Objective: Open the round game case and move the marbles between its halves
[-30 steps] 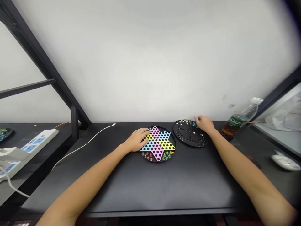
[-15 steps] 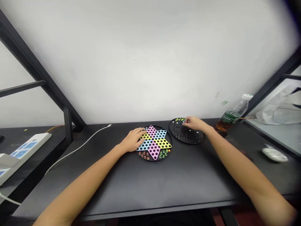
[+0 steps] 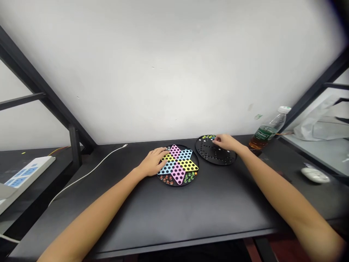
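The left hand is resting on the near-left side of the star-patterned board, its fingers lying loosely spread and gripping nothing visible. Off to those fingers' right, the right hand is hovering over or touching the back part of the black board, its fingers bunching at the tips; whether they are pinching a piece, I cannot tell. As for progress, the star's visible holes are showing dark and seem unfilled, while red marbles and green marbles are sitting in rim pockets just ahead of and below the left fingers. Yellow-green marbles are lying in the black board's rim, just left of the right fingers, so the marbles on view seem to be staying sorted by colour; how much handling is remaining is not showing. The wall is standing close behind the right fingers, limiting reach that way, and the bottle is leaning to their right. More room is opening toward the person, where the table is stretching to its front edge, and leftward of the left fingers, up to the white cable.
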Demonstrator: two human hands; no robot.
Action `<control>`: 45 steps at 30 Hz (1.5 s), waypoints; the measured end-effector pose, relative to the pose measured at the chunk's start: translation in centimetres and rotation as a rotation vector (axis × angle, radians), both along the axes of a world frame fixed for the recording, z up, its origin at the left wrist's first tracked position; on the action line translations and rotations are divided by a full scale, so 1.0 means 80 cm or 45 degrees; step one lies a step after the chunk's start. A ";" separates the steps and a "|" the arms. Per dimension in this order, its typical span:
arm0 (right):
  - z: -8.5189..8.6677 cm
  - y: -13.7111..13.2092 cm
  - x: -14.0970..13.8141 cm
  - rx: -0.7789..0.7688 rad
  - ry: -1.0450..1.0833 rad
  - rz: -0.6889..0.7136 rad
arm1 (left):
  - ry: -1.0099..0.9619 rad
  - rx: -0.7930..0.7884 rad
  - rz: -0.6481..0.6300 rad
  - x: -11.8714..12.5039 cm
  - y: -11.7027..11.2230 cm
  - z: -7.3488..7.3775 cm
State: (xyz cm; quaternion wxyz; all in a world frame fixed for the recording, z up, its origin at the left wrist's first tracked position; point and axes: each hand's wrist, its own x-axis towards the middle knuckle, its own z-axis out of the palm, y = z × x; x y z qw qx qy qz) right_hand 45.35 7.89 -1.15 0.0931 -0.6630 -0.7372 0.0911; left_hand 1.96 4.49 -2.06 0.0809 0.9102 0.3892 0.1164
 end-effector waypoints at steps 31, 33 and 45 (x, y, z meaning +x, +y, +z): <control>0.024 -0.086 -0.152 0.079 0.040 0.806 | 0.211 0.311 0.332 0.043 -0.058 0.013; 0.022 -0.083 -0.155 0.128 0.085 0.769 | 0.141 0.305 0.242 0.041 -0.055 0.009; -0.004 -0.076 -0.205 0.201 -0.022 0.473 | 0.071 0.212 0.126 0.037 -0.045 -0.001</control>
